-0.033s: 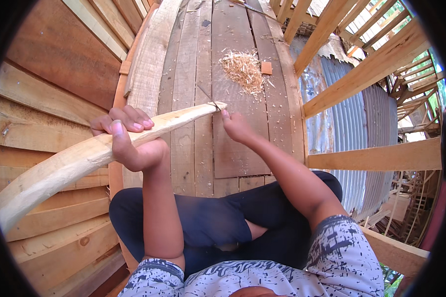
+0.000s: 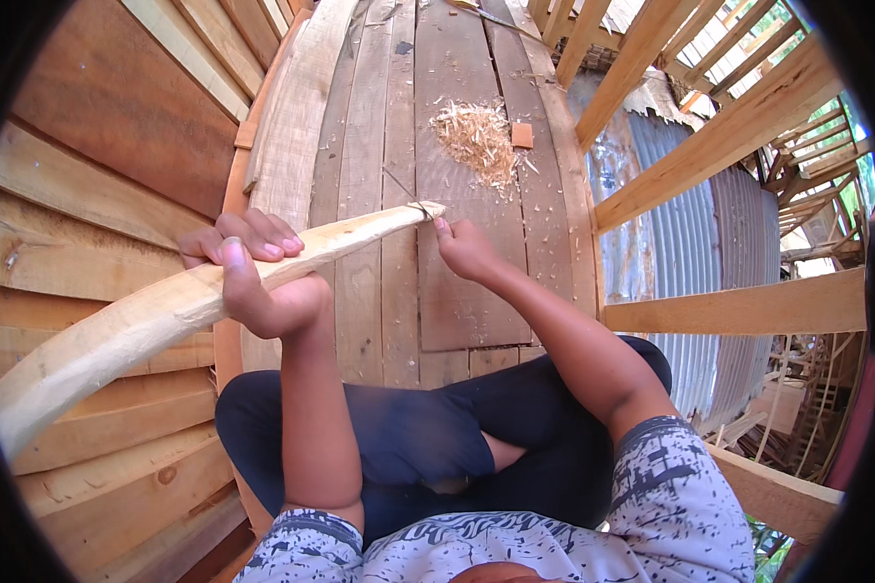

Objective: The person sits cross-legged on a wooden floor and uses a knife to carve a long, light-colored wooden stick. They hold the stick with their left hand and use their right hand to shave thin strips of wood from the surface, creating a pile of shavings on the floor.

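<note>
A long, pale piece of peeled wood (image 2: 146, 316) slants from the lower left up to a narrowed tip near the middle. My left hand (image 2: 262, 267) is closed round it from below, fingers over the far side and thumb on the near side. At the tip, my right hand (image 2: 469, 248) is closed with the thumb up against the wood's end. From this hand a thin dark strip (image 2: 402, 183), like a narrow blade, runs across the tip toward the upper left. Its handle, if any, is hidden in the fist.
A heap of wood shavings (image 2: 476, 141) lies ahead on the plank floor (image 2: 360, 321), beside a small orange-brown block (image 2: 522, 135). A board wall (image 2: 97, 262) rises on the left. Wooden rails (image 2: 729, 313) and corrugated metal sheets (image 2: 685, 262) stand on the right. My crossed legs are below.
Almost nothing differs. The far end of the dark strip has shifted very slightly to the left; both hands keep their holds.
</note>
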Demonstrator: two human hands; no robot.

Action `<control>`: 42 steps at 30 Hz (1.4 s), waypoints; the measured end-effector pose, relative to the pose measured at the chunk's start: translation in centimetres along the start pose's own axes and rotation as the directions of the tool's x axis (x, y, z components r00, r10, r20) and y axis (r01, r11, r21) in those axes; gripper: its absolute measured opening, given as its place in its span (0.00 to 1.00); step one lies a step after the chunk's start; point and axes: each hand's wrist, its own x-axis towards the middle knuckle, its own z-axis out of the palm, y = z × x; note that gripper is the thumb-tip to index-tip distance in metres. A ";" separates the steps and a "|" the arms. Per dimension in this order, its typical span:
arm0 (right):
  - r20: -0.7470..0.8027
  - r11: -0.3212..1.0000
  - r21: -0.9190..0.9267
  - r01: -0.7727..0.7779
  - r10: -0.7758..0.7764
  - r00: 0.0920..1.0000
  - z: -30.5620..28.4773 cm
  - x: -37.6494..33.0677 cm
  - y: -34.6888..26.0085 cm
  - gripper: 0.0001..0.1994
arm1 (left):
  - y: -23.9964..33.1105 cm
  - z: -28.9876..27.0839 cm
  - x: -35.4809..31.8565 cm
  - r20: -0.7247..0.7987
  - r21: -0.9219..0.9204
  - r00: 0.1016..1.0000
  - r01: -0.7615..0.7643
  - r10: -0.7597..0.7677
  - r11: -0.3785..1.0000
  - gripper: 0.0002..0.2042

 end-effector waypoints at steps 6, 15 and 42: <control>0.087 0.911 -0.027 0.413 -0.409 0.908 0.6 -3.0 -2.5 0.30 | 0.2 -0.4 0.2 -0.001 -0.018 1.000 0.014 -0.014 1.000 0.11; 0.087 0.857 -0.124 0.499 -0.492 0.866 0.2 -2.3 -2.1 0.32 | 0.3 -0.5 0.1 0.017 -0.024 1.000 -0.005 0.005 1.000 0.10; 0.091 0.921 -0.306 0.241 -0.223 0.970 -1.7 1.2 1.1 0.23 | 0.2 -0.1 -0.1 0.018 0.075 1.000 0.004 -0.005 0.997 0.08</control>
